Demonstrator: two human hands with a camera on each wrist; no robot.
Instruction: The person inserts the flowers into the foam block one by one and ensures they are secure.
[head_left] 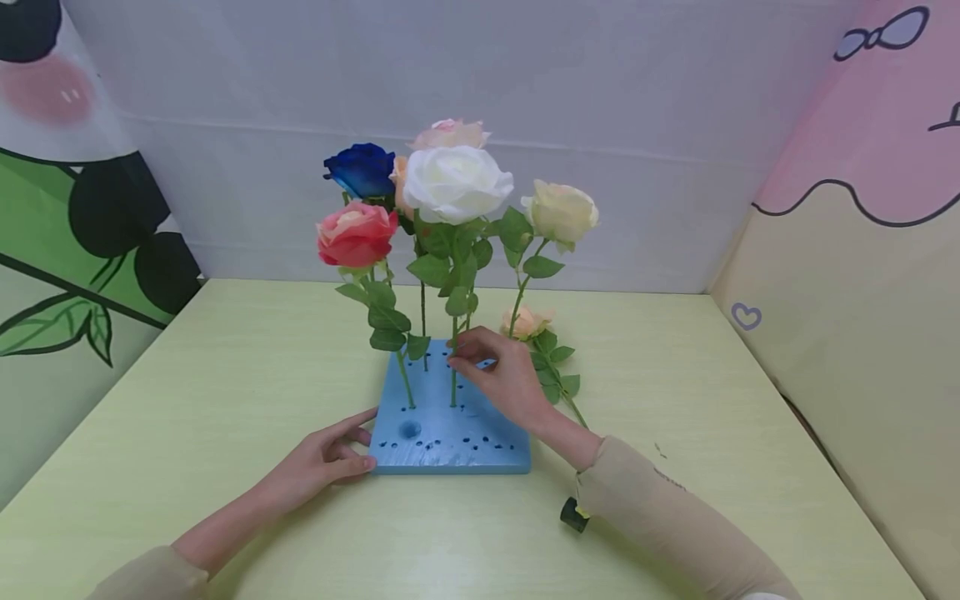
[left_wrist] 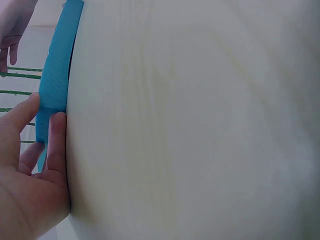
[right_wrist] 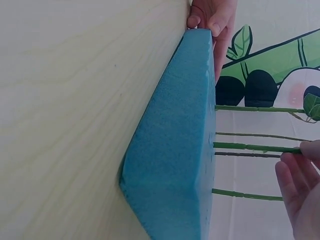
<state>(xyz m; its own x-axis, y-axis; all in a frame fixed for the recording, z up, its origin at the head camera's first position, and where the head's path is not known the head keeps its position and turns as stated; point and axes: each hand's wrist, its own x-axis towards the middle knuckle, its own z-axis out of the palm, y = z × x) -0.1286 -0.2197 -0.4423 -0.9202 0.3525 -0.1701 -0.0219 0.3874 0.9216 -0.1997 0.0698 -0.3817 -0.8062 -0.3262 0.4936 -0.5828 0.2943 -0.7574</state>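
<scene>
A blue foam block [head_left: 450, 457] dotted with holes lies on the table and bears several upright artificial roses. My left hand [head_left: 330, 458] grips its near left corner, thumb on the top and fingers along the side. Between thumb and fingers my right hand [head_left: 504, 375] pinches the green stem [right_wrist: 250, 147] of a white rose [head_left: 457, 185], whose lower end meets the block. Around it stand a coral-red rose [head_left: 356, 235], a blue rose [head_left: 363, 171], a cream rose [head_left: 562, 212] and a pale pink rose [head_left: 450, 133]. A peach rose [head_left: 399, 179] is mostly hidden behind the white one.
Another peach rose [head_left: 525, 322] lies on the table [head_left: 675, 383] right of the block, its stem passing toward my right forearm. By that sleeve is a small black object [head_left: 574, 515]. A pale cloth wall [head_left: 637, 167] closes off the back, with painted panels at both sides.
</scene>
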